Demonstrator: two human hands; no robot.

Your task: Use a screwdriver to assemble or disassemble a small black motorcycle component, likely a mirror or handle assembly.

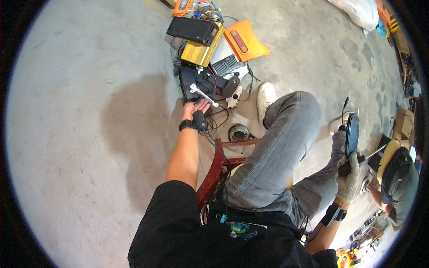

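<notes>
- I have my left hand (195, 108) open, palm up, near a white bracket (206, 96); contact I can't tell.
- Beyond it, a yellow box (195, 54) and orange panel (251, 40) lie heaped, which I judge untouched work.
- My gloved right hand (349, 176) grips a long, dark, glossy-faced device (352, 134), already lifted off the floor (89, 53).

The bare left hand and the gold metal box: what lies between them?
In the head view, black equipment and a white bracket lie between the left hand and the gold metal box.
</notes>
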